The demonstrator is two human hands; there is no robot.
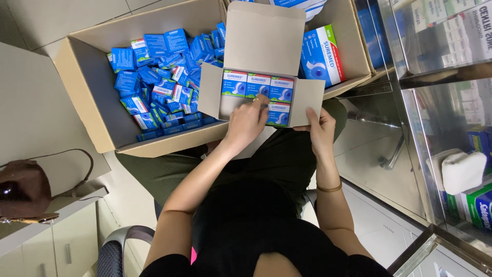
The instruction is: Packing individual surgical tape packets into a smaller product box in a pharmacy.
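Note:
I sit with a small open cardboard carton (210, 92) on my lap, its lid flap raised. Inside lie several small blue-and-white boxes (258, 85) in rows. My left hand (247, 123) reaches into the carton, its fingers on a small blue box in the front row. My right hand (320, 131) grips the carton's right front edge, next to another blue box (280, 114).
A big cardboard box (87, 97) to the left holds a heap of loose small blue boxes (161, 77). A second cardboard box (353, 46) behind holds larger blue packs (320, 56). A metal shelf unit with goods (446, 102) stands right. A brown bag (25, 192) rests on a counter left.

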